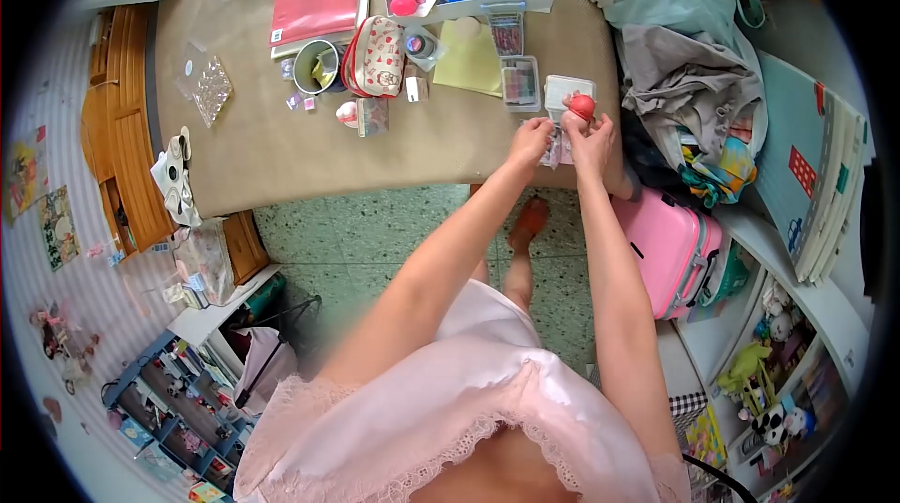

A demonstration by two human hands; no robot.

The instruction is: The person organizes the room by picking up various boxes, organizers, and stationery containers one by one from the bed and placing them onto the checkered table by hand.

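Note:
My right hand [591,142] reaches to the bed-like surface's right end, its fingers closed round a small red rounded object [581,107] whose kind I cannot make out. Close on its left, my left hand [532,141] has its fingers drawn together in a pinch; whatever is in them is too small to tell. Just beyond both hands lies a clear plastic box [569,87], partly covered by the right hand. Small pinkish items [553,154] show between the hands. Another clear box with coloured contents [520,84] stands to the left.
Across the brown surface [281,147] are a patterned pouch [379,58], a round tin [317,67], a red folder [317,8] and a white box of small items [539,2]. A fabric bag with clothes [689,53] and a pink suitcase [667,255] stand at right.

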